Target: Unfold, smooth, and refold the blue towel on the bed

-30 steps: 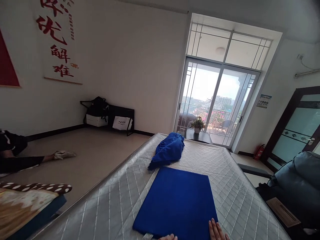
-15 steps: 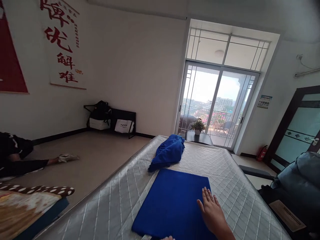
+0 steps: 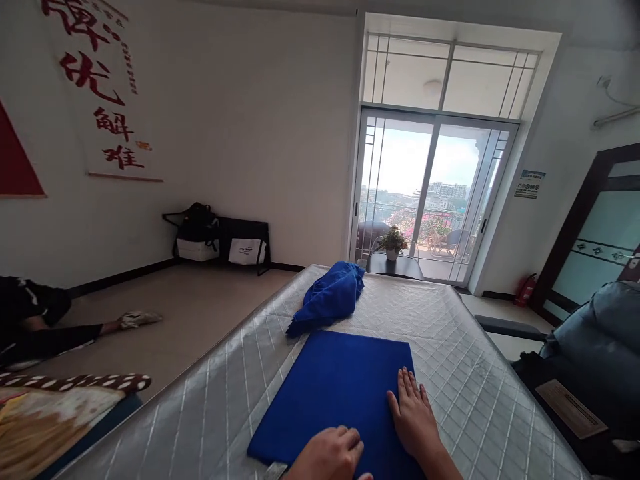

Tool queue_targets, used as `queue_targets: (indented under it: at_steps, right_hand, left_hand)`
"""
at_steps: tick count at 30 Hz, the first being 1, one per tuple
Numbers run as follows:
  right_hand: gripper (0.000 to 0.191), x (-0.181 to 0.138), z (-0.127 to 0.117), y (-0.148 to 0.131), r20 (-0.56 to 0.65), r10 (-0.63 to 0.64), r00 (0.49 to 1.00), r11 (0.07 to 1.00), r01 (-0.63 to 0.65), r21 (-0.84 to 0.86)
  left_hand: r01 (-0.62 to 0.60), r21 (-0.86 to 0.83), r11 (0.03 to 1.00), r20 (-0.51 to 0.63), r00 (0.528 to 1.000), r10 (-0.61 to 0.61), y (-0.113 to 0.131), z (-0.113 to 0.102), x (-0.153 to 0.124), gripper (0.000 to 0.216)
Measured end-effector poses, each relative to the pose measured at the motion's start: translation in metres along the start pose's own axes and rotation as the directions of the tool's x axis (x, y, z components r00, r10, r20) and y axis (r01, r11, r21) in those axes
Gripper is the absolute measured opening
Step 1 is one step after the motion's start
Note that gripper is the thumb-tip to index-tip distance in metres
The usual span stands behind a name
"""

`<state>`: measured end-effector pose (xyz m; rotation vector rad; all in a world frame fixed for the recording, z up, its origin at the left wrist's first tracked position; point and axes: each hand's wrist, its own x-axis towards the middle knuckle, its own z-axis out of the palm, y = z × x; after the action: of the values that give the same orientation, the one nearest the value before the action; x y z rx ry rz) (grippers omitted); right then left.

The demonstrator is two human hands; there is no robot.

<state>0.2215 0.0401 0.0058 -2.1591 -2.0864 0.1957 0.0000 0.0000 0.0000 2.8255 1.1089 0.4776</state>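
Resting outstretched right hand (image 3: 416, 419) on flat blue cloth (image 3: 340, 377); curling left hand (image 3: 330, 455) over its near part, unclear whether gripping

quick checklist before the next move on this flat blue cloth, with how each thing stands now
1. Flat blue cloth lies smooth on the silver quilted surface: ok.
2. Right hand is spread palm down at the cloth's right side: ok.
3. Left hand grips the cloth: cannot tell; its fingers are curled over the near part.
4. Whole near edge in view: not ok; hands and the picture's bottom edge hide some.
5. Crumpled blue cloth is apart from the flat one: cannot tell; it lies by the far left corner.
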Motion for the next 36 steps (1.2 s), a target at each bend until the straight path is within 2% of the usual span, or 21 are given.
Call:
queue_targets:
  at_steps: [2,4,6,9,11,13,17,20,23,25,28,36]
  right_hand:
    - [0.064,-0.001,0.0,0.001,0.009,-0.029,1.0,0.999,0.029,-0.034]
    - [0.06,-0.002,0.001,0.003,0.023,-0.068,0.997,0.995,0.069,-0.078]
    - [0.06,-0.002,0.003,0.005,0.03,-0.094,0.995,0.99,0.096,-0.104]
    - [0.058,-0.001,0.006,0.007,0.017,-0.116,0.993,0.989,0.117,-0.086]
    - [0.057,0.0,0.006,0.007,0.008,-0.109,0.994,0.992,0.109,-0.066]
    - [0.06,0.0,0.005,0.004,-0.005,-0.063,0.998,0.997,0.062,-0.049]
    - [0.065,0.0,0.0,0.0,-0.003,0.004,1.0,1.0,-0.004,-0.025]
    - [0.066,-0.001,-0.001,-0.001,0.001,0.001,1.0,1.0,-0.001,-0.015]
    - [0.067,-0.002,0.0,0.0,-0.004,-0.002,1.0,1.0,0.002,-0.015]
    - [0.067,-0.001,0.001,0.0,-0.003,0.001,1.0,1.0,-0.001,-0.023]
    - [0.067,0.001,0.004,0.001,0.003,-0.007,1.0,0.999,0.007,-0.046]
    - [0.069,0.005,0.008,0.004,0.015,0.014,1.0,0.999,-0.013,-0.048]
  left_hand:
    - [-0.044,-0.061,0.997,-0.01,0.999,0.044,0.013,-0.014,0.032,0.044]
    - [-0.072,-0.111,0.991,-0.022,0.997,0.07,0.02,-0.02,0.059,0.055]
    - [-0.058,-0.129,0.99,-0.018,0.998,0.056,0.021,-0.014,0.078,0.061]
    - [-0.019,-0.106,0.994,-0.014,1.0,0.018,0.01,0.009,0.087,0.066]
    - [0.005,-0.087,0.996,-0.004,1.0,-0.005,-0.002,0.022,0.082,0.067]
    - [0.055,-0.076,0.996,0.021,0.998,-0.054,-0.019,0.025,0.071,0.068]
    - [0.227,-0.04,0.973,0.07,0.972,-0.224,-0.07,0.009,0.038,0.071]
    - [0.381,-0.003,0.924,0.049,0.923,-0.381,-0.114,-0.006,0.009,0.074]
    - [0.487,0.008,0.873,0.011,0.873,-0.487,-0.145,-0.013,-0.014,0.078]
    - [0.522,0.001,0.853,-0.003,0.853,-0.522,-0.154,-0.013,-0.021,0.079]
    - [0.539,-0.014,0.842,-0.008,0.842,-0.539,-0.155,-0.013,-0.022,0.081]
    - [0.515,-0.016,0.857,-0.025,0.857,-0.515,-0.155,-0.019,-0.022,0.08]
